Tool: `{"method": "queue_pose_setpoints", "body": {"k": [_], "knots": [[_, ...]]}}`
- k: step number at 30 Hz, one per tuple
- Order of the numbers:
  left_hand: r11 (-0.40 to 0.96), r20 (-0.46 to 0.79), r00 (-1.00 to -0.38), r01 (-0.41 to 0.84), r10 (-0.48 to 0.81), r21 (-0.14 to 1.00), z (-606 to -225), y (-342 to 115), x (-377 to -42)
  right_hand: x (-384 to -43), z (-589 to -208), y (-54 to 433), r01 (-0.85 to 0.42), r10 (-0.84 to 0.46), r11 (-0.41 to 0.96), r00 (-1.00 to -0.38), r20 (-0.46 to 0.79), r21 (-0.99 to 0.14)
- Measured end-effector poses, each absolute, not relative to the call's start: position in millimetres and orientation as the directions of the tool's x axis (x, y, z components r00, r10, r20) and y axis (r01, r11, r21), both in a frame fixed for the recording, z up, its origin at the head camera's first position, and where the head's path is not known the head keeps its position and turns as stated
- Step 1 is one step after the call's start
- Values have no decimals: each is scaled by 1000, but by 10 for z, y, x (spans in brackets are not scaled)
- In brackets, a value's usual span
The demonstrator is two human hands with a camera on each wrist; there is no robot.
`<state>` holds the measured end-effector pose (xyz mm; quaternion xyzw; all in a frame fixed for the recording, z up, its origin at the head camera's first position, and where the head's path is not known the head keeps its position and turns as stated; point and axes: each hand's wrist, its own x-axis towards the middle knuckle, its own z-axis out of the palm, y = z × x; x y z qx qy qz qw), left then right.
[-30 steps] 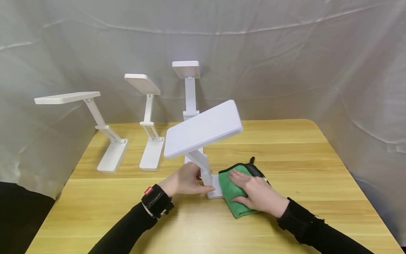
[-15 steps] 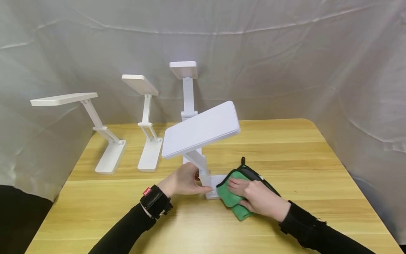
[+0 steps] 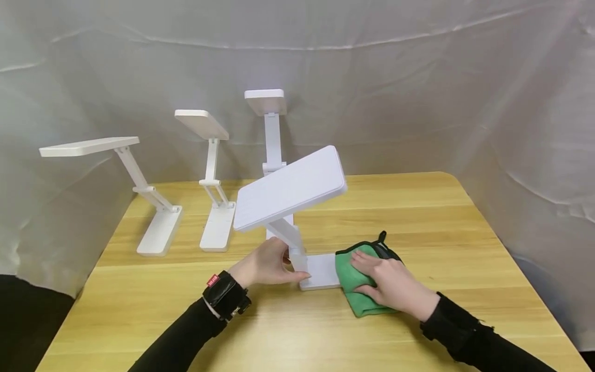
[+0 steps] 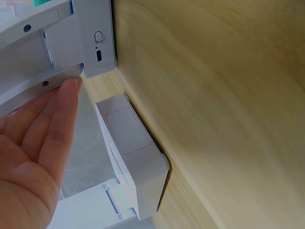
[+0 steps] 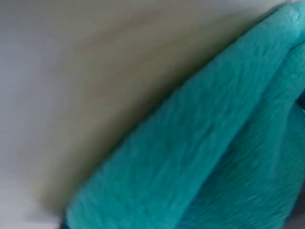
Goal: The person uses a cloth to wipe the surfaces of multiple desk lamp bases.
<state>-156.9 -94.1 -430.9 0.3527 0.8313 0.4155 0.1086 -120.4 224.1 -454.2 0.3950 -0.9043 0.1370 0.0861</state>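
Note:
A white desk lamp (image 3: pixel 290 188) stands at the table's middle, its panel tilted over the lamp's base (image 3: pixel 321 271). My left hand (image 3: pixel 267 263) grips the lower arm, thumb in front and fingers behind. In the left wrist view, my fingertips touch the lamp arm (image 4: pixel 43 86) beside the base end (image 4: pixel 97 43), which has a button and a port. My right hand (image 3: pixel 395 284) holds a green cloth (image 3: pixel 350 274) with black edging over the base's right end, thumb on the near side. Only the cloth (image 5: pixel 190 143) fills the right wrist view, hiding that hand.
Three more white lamps stand behind and left: a far-left lamp (image 3: pixel 160 230), a second lamp (image 3: pixel 217 225) and a back lamp (image 3: pixel 273 137) partly hidden by the held lamp. The wooden table (image 3: pixel 446 232) meets a grey fabric backdrop (image 3: pixel 372 103).
My right hand and the cloth have shifted right along the base, showing more of its white surface. The cloth bunched, then flattened. My left hand keeps its grip on the lamp.

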Motion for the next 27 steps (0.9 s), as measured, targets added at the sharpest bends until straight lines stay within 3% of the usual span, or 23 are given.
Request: {"method": "queue_pose_setpoints", "body": {"k": [6,11,19,27], "knots": [[413,104,-707,519,700,748,-4274,-939,-1561,-1250,-4524,2385,-748,-710,584,-659,247,-316],[430,97,-699,537,709,726,-4235,-923,-1612,-1279,-4476,2344,-682,-669,617,-717,193,-393],[604,-108,-787,370,607,706,-4156,-793,-1814,-1304,-4448,2185,-623,-588,711,-781,211,-326],[690,-137,-872,266,470,673,-4030,-601,-1933,-1180,-4415,2158,-555,-523,773,-831,187,-307]]}}
